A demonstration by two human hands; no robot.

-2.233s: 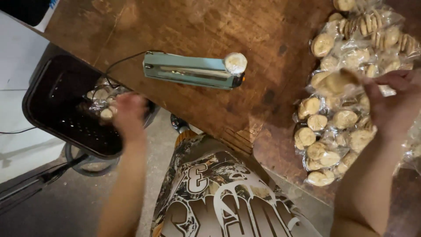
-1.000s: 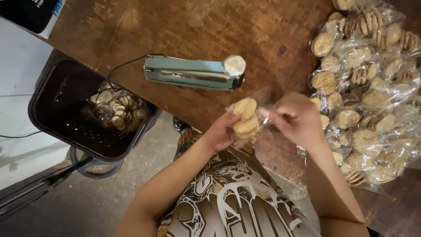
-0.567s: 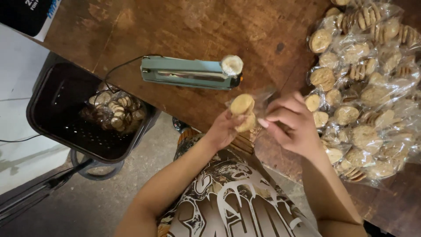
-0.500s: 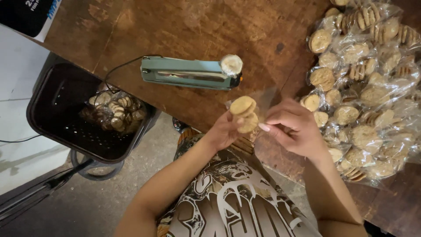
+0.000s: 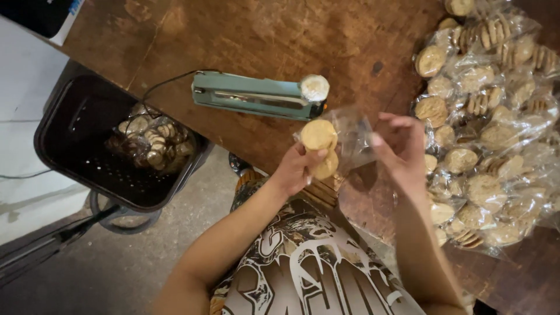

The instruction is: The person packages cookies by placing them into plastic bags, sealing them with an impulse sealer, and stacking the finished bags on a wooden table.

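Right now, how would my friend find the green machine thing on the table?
Start at the big brown wooden table. Near its front edge, beside the black bin, lies a long, flat teal heat sealer with a black cord. It is the only green bar there, with a round white knob at one end; the other things are clear packs of cookies.

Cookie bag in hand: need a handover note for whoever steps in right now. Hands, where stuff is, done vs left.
Left hand: grips a clear cookie bag with round cookies in it, held above the table edge.
Right hand: fingers open at the bag's loose plastic end, holding nothing firmly.
Heat sealer: on the wooden table, just behind the bag, arm down.
Done: a few packed bags lie in the black crate at left.
Left: the bag in hand looks unsealed; a pile of cookie bags waits on the table at right.
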